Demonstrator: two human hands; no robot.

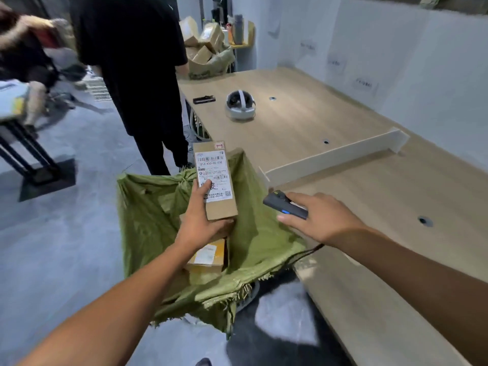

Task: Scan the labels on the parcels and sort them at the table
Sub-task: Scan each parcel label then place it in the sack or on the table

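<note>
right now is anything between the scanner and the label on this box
Nothing visible: only open space over the green sack separates scanner and the parcel's label. The left hand overlaps the label's lower left edge; the top barcode shows.

left hand (pixel 198 221) grips parcel (pixel 217 178) | right hand (pixel 323 220) holds scanner (pixel 284 206) | arms outstretched

Even indoor light, soft blur, warped edges

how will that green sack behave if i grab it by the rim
Probably floppy: the green sack sags in folds. Its frayed woven edge may shed or tear. With a parcel inside, it would likely drag, not lift cleanly.
</note>
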